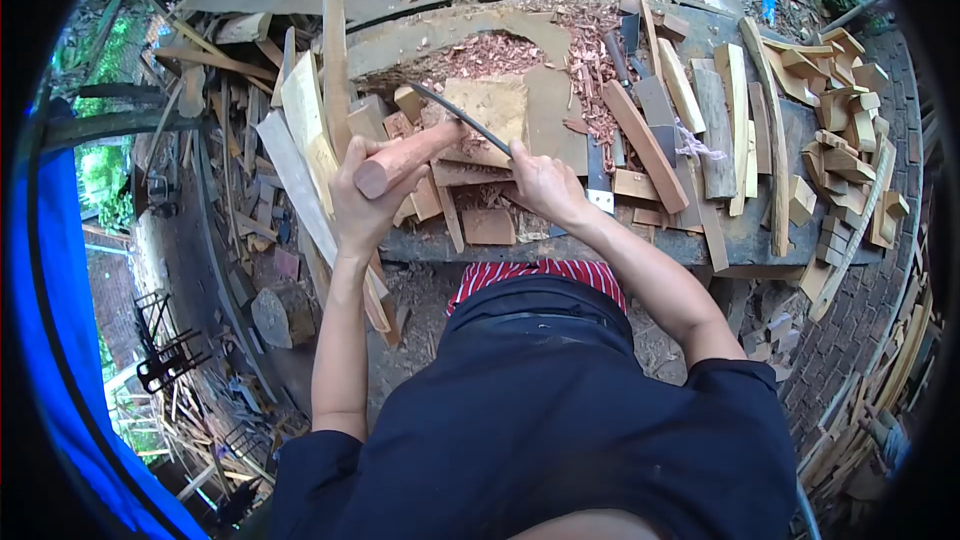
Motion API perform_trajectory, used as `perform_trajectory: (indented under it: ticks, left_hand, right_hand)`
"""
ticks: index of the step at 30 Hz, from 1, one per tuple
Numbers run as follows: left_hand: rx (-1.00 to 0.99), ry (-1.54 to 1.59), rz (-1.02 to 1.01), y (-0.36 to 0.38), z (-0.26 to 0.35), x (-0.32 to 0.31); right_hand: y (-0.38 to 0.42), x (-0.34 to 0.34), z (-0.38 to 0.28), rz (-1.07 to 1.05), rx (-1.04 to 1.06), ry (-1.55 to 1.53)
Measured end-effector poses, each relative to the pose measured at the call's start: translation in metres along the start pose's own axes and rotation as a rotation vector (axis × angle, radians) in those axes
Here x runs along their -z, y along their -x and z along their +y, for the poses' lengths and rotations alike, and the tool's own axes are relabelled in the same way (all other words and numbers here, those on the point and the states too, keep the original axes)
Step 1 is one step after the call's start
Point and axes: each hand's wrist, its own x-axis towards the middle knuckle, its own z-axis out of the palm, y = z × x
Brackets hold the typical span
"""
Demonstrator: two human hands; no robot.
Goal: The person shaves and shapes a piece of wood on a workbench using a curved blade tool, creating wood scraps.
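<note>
My left hand (352, 202) is wrapped around a rounded piece of reddish wood (428, 149), its cut end facing me. A long, dark, narrow machete (450, 108) is in the closed fist of my right hand (545, 185), its handle hidden by the fingers. The blade slants up to the left and overlaps the far end of the wood in this view. Under the blade lies a pale, flat wooden block (505, 100) on the workbench (455, 242). Reddish chips (492, 55) are heaped behind the block.
Wooden sticks and offcuts, among them a reddish bar (645, 146), crowd the bench's right side. Curved wooden pieces (845, 165) are piled at the far right. Long boards (310, 130) lean by my left forearm. A log (283, 317) stands on the ground at left.
</note>
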Motion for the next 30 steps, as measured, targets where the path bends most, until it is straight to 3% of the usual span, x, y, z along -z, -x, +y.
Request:
perform_trajectory:
  ticks: [5,7,8,9,12,13,15,17,19,20,21,23,25,26,29,30]
  left_hand:
    - [0.065,0.019,0.050,0.005,0.001,-0.004]
    - [0.046,0.007,0.063,0.004,-0.002,-0.008]
    - [0.016,-0.010,0.080,0.004,-0.003,-0.007]
    - [0.015,-0.013,0.088,0.007,-0.004,-0.005]
    - [0.033,0.003,0.092,0.012,-0.011,-0.003]
    - [0.014,-0.003,0.093,0.013,-0.018,-0.001]
    - [0.072,0.047,0.130,0.018,-0.029,0.000]
    - [0.166,0.081,0.126,0.022,-0.036,-0.003]
    - [0.168,0.284,0.232,0.018,-0.043,-0.008]
    - [0.319,0.422,0.221,0.020,-0.047,-0.005]
    - [0.322,0.420,0.230,0.021,-0.054,-0.002]
    - [0.645,0.982,0.356,0.027,-0.073,0.003]
    - [0.701,1.039,0.394,0.031,-0.081,0.005]
    - [0.766,1.122,0.382,0.034,-0.085,0.003]
    - [0.864,1.257,0.371,0.042,-0.086,-0.004]
    - [0.893,1.294,0.354,0.044,-0.089,-0.008]
  right_hand:
    - [0.003,0.040,-0.031,-0.058,-0.054,-0.066]
    - [0.002,0.053,-0.050,0.107,0.025,-0.225]
    - [0.002,0.051,-0.053,0.089,0.006,-0.208]
    - [0.002,0.041,-0.048,0.091,0.015,-0.208]
    - [-0.014,-0.007,0.009,-0.185,-0.209,-0.042]
    - [-0.013,-0.007,0.016,-0.094,-0.152,-0.076]
    - [-0.007,-0.006,0.019,-0.141,-0.039,0.036]
    - [-0.010,-0.002,0.019,-0.155,-0.121,-0.030]
    - [-0.009,-0.001,0.025,-0.138,-0.152,-0.082]
    - [-0.008,-0.004,0.030,-0.114,-0.129,-0.085]
    - [-0.008,-0.007,0.034,-0.091,-0.105,-0.089]
    - [-0.011,-0.009,0.045,-0.097,-0.058,-0.127]
    - [-0.020,-0.002,0.051,-0.183,-0.138,-0.375]
    - [-0.015,-0.001,0.050,-0.067,-0.092,-0.302]
    - [-0.015,0.000,0.059,-0.085,-0.221,-0.452]
    - [-0.012,0.004,0.061,-0.034,-0.175,-0.458]
